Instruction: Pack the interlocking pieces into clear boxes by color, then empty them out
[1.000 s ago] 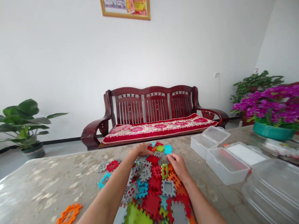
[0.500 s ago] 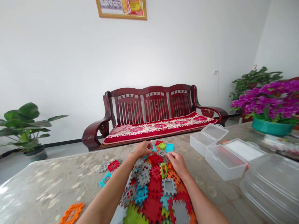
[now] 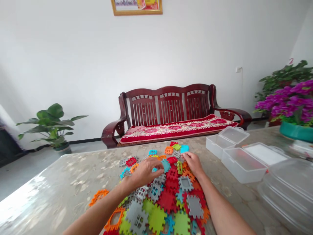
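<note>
A heap of toothed plastic building tiles in red, grey, green, orange and blue covers the middle of the table. My left hand (image 3: 148,169) hovers over the heap, thumb and fingers apart, with a bit of blue showing in the gap. Just beyond its fingertips lies a teal tile (image 3: 166,165). At the heap's far right edge, my right hand (image 3: 193,162) has its fingertips drawn together. Near them are a light blue tile (image 3: 184,148) and a grey tile (image 3: 176,154); whether anything is pinched there is hidden.
Clear plastic boxes (image 3: 244,171) with opened lids stand on the right of the patterned table (image 3: 61,192). A large transparent cover (image 3: 288,192) lies nearer. Purple flowers (image 3: 290,101) in a teal pot are beyond. A wooden bench (image 3: 170,104) stands behind the table.
My left hand has come back toward me from the far end of the heap, uncovering orange and blue tiles there. The right hand stays near the far right edge. The view has swung left.
</note>
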`<state>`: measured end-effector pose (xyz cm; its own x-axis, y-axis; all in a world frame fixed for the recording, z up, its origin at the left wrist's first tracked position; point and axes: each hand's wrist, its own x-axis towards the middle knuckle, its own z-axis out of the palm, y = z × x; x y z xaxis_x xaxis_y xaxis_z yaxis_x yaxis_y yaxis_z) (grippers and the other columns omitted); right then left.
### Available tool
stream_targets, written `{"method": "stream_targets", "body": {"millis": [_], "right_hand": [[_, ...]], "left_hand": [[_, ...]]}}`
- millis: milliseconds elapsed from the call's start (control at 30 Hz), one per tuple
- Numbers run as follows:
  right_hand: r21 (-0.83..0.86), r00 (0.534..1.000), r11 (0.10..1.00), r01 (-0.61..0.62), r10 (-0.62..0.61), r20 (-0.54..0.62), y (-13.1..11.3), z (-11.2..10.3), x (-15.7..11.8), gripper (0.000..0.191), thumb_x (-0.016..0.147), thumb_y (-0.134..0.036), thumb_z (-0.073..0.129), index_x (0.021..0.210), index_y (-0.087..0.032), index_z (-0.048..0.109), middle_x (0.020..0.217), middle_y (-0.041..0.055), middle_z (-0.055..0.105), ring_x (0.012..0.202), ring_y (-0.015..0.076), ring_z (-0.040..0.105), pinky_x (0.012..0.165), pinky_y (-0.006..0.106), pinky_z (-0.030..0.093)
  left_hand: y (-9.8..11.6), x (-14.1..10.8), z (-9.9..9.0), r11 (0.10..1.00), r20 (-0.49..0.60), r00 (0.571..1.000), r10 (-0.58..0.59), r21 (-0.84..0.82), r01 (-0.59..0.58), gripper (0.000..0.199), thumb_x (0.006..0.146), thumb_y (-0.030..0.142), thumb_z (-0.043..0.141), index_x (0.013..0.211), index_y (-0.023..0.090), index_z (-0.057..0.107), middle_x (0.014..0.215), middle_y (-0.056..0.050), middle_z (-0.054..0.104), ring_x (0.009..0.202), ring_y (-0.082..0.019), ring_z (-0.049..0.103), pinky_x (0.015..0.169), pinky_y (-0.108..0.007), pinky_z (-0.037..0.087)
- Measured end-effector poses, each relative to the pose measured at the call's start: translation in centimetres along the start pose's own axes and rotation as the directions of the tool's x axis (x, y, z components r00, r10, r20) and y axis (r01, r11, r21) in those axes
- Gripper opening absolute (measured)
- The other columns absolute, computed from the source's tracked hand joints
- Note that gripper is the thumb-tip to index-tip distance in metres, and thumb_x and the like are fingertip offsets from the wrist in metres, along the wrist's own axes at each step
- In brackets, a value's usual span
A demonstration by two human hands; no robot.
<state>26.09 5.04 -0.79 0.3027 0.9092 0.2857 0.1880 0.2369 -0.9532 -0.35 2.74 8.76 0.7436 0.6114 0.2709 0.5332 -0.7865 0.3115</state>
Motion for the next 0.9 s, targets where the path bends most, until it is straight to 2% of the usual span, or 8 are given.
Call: {"method": "stream_targets", "body": {"millis": [100, 200, 267, 400, 500, 567, 733, 900], "right_hand": [[0.066, 0.999, 0.998, -0.025, 0.027, -0.031, 0.3, -0.1, 0.1, 0.038, 0.069, -0.054, 0.063, 0.074, -0.018, 0.074, 0.077, 0.0088, 0.075, 0.073, 0.0268, 0.068, 0.074, 0.038, 0.054], [0.123, 0.997, 0.991, -0.045, 0.053, -0.062, 0.8, -0.2, 0.3, 0.043, 0.067, -0.059, 0.064, 0.077, -0.018, 0.073, 0.077, 0.0091, 0.075, 0.074, 0.0261, 0.068, 0.075, 0.039, 0.055], [0.161, 0.994, 0.985, -0.055, 0.069, -0.086, 1.0, -0.3, 0.4, 0.046, 0.065, -0.061, 0.066, 0.077, -0.018, 0.073, 0.077, 0.0089, 0.075, 0.073, 0.0255, 0.068, 0.075, 0.039, 0.056], [0.217, 0.989, 0.974, -0.07, 0.096, -0.112, 1.0, -0.6, 0.4, 0.048, 0.062, -0.063, 0.069, 0.077, -0.018, 0.072, 0.078, 0.0086, 0.075, 0.075, 0.0248, 0.069, 0.078, 0.039, 0.056], [0.238, 0.989, 0.968, -0.081, 0.107, -0.101, 0.9, -0.9, 0.3, 0.048, 0.06, -0.064, 0.071, 0.077, -0.019, 0.072, 0.079, 0.0077, 0.076, 0.078, 0.0247, 0.069, 0.081, 0.039, 0.055], [0.243, 0.99, 0.966, -0.09, 0.113, -0.082, 0.8, -1.1, 0.2, 0.048, 0.059, -0.064, 0.071, 0.078, -0.02, 0.073, 0.08, 0.0071, 0.076, 0.079, 0.0247, 0.069, 0.083, 0.039, 0.055], [0.21, 0.992, 0.97, -0.124, 0.124, 0.013, 0.3, -1.5, 0.1, 0.048, 0.057, -0.064, 0.072, 0.079, -0.022, 0.074, 0.083, 0.0067, 0.076, 0.083, 0.0267, 0.069, 0.088, 0.042, 0.053], [0.139, 0.988, 0.981, -0.133, 0.119, 0.101, -0.9, -1.3, -0.6, 0.046, 0.055, -0.059, 0.076, 0.083, -0.022, 0.076, 0.094, 0.0061, 0.076, 0.101, 0.0293, 0.067, 0.099, 0.043, 0.046]], "left_hand": [[1.3, -4.3, -0.6, 0.998, -0.053, 0.998, -0.034, 0.059, 0.037, 0.025, 0.09, 0.042, 0.054, 0.105, 0.027, 0.066, 0.106, -0.005, 0.067, 0.101, -0.021, 0.059, 0.094, -0.036, 0.044], [2.8, -9.4, 0.3, 0.991, 0.001, 1.0, -0.014, 0.135, 0.014, 0.07, 0.074, 0.062, 0.065, 0.137, 0.036, 0.047, 0.143, -0.007, 0.047, 0.131, -0.033, 0.041, 0.108, -0.05, 0.034], [3.5, -12.7, 1.7, 0.984, 0.05, 0.998, -0.043, 0.175, 0.034, 0.09, 0.067, 0.07, 0.066, 0.146, 0.04, 0.033, 0.153, -0.007, 0.035, 0.138, -0.039, 0.03, 0.111, -0.059, 0.028], [4.1, -16.5, 4.2, 0.973, 0.151, 0.98, -0.131, 0.211, 0.097, 0.093, 0.069, 0.068, 0.067, 0.148, 0.046, 0.025, 0.159, -0.006, 0.024, 0.141, -0.043, 0.026, 0.109, -0.067, 0.027], [4.2, -16.5, 4.2, 0.954, 0.162, 0.958, -0.238, 0.222, 0.2, 0.094, 0.07, 0.056, 0.072, 0.149, 0.045, 0.023, 0.161, -0.006, 0.018, 0.142, -0.044, 0.022, 0.109, -0.068, 0.025], [4.0, -15.6, 3.6, 0.954, 0.18, 0.95, -0.255, 0.207, 0.217, 0.09, 0.072, 0.05, 0.072, 0.148, 0.044, 0.025, 0.161, -0.005, 0.019, 0.142, -0.042, 0.023, 0.111, -0.067, 0.023], [3.0, -13.2, 2.4, 0.973, 0.187, 0.966, -0.179, 0.181, 0.145, 0.08, 0.076, 0.045, 0.069, 0.147, 0.038, 0.032, 0.159, -0.006, 0.023, 0.143, -0.037, 0.023, 0.114, -0.059, 0.024], [2.7, -12.3, 2.7, 0.969, 0.134, 0.98, -0.149, 0.217, 0.118, 0.07, 0.079, 0.033, 0.064, 0.144, 0.033, 0.037, 0.156, -0.007, 0.03, 0.141, -0.035, 0.028, 0.112, -0.055, 0.03]]}}
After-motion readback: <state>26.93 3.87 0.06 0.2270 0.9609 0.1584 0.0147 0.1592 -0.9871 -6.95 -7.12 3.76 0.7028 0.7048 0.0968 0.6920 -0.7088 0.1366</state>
